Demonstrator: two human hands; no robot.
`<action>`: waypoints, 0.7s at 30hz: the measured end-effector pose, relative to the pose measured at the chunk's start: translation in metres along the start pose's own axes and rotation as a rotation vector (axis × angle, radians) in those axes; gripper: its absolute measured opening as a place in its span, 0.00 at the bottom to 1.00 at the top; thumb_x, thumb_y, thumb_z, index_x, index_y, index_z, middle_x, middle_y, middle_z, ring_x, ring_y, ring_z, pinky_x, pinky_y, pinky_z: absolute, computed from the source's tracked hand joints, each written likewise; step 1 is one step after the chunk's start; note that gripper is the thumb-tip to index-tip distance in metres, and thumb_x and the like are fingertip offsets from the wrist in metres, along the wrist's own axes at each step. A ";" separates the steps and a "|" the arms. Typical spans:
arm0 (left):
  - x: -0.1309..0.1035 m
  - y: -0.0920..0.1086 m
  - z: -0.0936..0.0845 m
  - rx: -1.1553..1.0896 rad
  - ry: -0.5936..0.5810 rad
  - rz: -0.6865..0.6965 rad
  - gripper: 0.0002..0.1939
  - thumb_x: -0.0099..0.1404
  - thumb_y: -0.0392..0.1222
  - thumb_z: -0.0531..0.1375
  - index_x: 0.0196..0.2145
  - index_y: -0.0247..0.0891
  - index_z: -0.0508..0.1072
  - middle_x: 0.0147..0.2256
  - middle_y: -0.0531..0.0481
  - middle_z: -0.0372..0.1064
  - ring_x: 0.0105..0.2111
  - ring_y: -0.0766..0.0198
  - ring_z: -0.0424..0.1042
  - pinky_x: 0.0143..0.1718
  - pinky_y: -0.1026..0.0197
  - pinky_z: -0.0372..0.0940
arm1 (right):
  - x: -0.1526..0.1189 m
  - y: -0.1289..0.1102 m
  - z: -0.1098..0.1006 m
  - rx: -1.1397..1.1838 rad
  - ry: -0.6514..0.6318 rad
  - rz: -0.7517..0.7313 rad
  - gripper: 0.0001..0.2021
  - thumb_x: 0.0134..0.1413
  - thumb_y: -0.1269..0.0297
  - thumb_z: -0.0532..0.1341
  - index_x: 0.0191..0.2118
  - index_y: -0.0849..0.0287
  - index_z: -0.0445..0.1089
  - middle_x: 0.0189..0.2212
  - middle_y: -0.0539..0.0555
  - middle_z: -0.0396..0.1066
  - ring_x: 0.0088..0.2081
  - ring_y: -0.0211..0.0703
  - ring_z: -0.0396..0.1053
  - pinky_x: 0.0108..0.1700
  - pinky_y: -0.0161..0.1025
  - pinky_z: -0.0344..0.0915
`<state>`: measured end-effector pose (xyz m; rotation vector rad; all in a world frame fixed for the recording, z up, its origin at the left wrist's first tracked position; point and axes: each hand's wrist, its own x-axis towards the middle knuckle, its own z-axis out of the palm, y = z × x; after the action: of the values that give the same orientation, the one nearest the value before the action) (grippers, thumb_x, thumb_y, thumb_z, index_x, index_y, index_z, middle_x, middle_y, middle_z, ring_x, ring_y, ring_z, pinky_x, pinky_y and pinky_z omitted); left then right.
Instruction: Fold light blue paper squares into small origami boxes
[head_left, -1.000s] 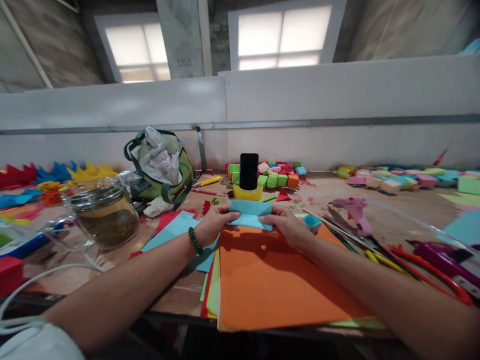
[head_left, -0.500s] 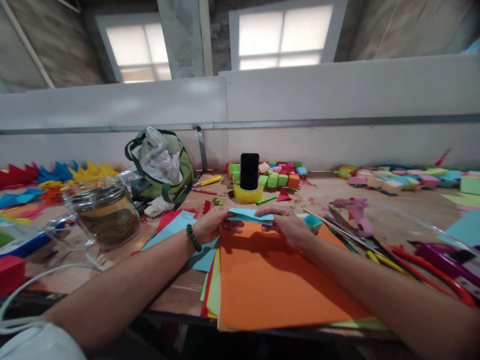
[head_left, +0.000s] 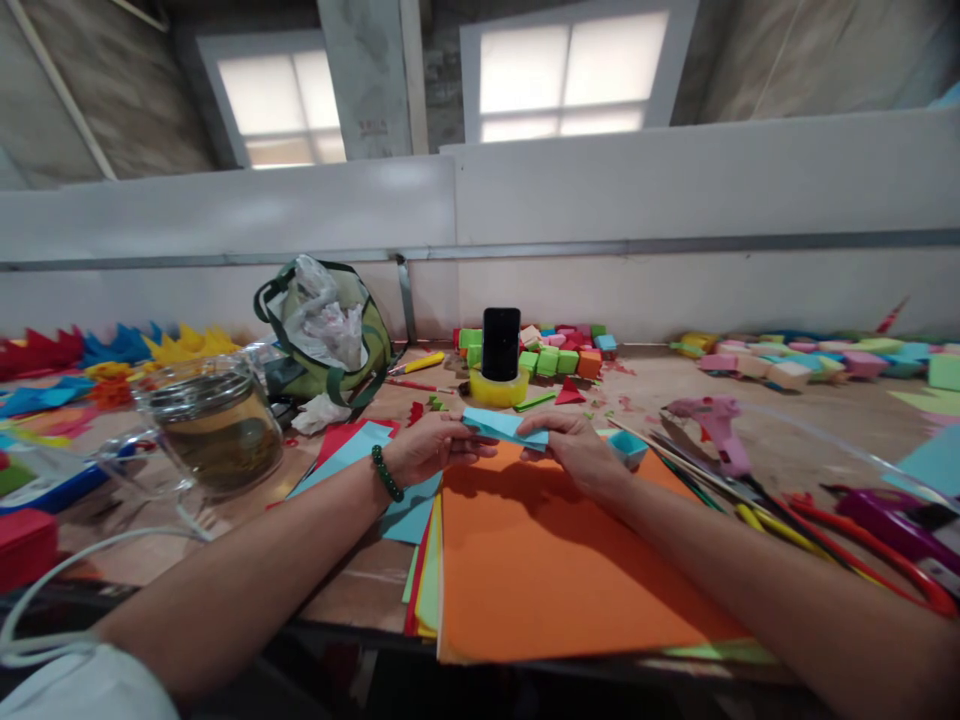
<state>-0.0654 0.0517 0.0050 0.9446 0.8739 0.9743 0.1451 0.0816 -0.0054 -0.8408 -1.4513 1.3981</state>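
Note:
A folded strip of light blue paper is held up between my two hands, above the far edge of an orange paper sheet. My left hand pinches its left end, thumb on top and fingers beneath. At the right end my right hand grips the strip between thumb and fingers. Just right of that hand sits a small teal folded paper box. Light blue sheets lie under and beside my left wrist. The orange sheet tops a stack of coloured paper.
Behind the hands a phone stands in a yellow tape roll, near several small paper boxes. A glass mug and a green bag are left. A pink glue gun and red-handled scissors lie right.
The blue strip has tilted, its right end now lower and its upper face showing more. Both hands keep hold of it. The view has shifted very slightly.

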 end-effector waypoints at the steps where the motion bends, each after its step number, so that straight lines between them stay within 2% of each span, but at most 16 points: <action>1: 0.000 0.000 0.001 0.006 0.016 -0.002 0.04 0.56 0.31 0.60 0.31 0.31 0.74 0.33 0.40 0.77 0.32 0.61 0.77 0.31 0.67 0.68 | 0.000 0.000 0.000 -0.007 -0.007 -0.008 0.10 0.30 0.72 0.57 0.22 0.58 0.75 0.29 0.50 0.73 0.28 0.38 0.71 0.32 0.37 0.72; 7: 0.002 0.001 0.004 -0.037 0.126 0.007 0.06 0.60 0.35 0.58 0.32 0.31 0.74 0.30 0.42 0.76 0.32 0.61 0.77 0.31 0.66 0.67 | 0.001 -0.001 -0.002 -0.205 -0.078 -0.150 0.13 0.30 0.71 0.54 0.22 0.57 0.75 0.24 0.50 0.73 0.24 0.37 0.69 0.29 0.36 0.68; 12: 0.001 0.004 0.005 -0.103 0.108 0.032 0.18 0.63 0.51 0.55 0.28 0.31 0.72 0.28 0.41 0.75 0.30 0.58 0.77 0.30 0.63 0.68 | 0.004 -0.001 -0.005 -0.285 -0.095 -0.197 0.12 0.31 0.71 0.54 0.20 0.56 0.75 0.19 0.49 0.71 0.23 0.38 0.65 0.28 0.36 0.64; 14: -0.001 0.003 0.007 -0.016 0.120 0.067 0.15 0.59 0.48 0.62 0.30 0.31 0.73 0.29 0.42 0.76 0.30 0.60 0.77 0.31 0.65 0.68 | 0.003 -0.001 -0.006 -0.316 -0.109 -0.203 0.13 0.31 0.72 0.54 0.21 0.56 0.76 0.19 0.49 0.71 0.23 0.39 0.65 0.29 0.36 0.64; 17: -0.001 0.000 0.010 0.095 0.148 0.095 0.12 0.51 0.37 0.69 0.31 0.30 0.72 0.30 0.44 0.75 0.29 0.64 0.76 0.30 0.68 0.67 | 0.002 -0.001 -0.007 -0.374 -0.137 -0.225 0.14 0.32 0.73 0.53 0.22 0.56 0.76 0.20 0.49 0.72 0.25 0.39 0.66 0.31 0.36 0.63; 21: 0.001 -0.003 0.010 0.142 0.145 0.152 0.15 0.49 0.40 0.70 0.30 0.31 0.71 0.30 0.46 0.74 0.27 0.65 0.76 0.27 0.70 0.66 | 0.003 0.001 -0.008 -0.440 -0.162 -0.309 0.15 0.32 0.73 0.52 0.23 0.56 0.76 0.21 0.50 0.72 0.26 0.40 0.67 0.32 0.37 0.63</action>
<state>-0.0558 0.0492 0.0057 1.0837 1.0148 1.1329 0.1511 0.0874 -0.0063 -0.7381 -1.9636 0.9447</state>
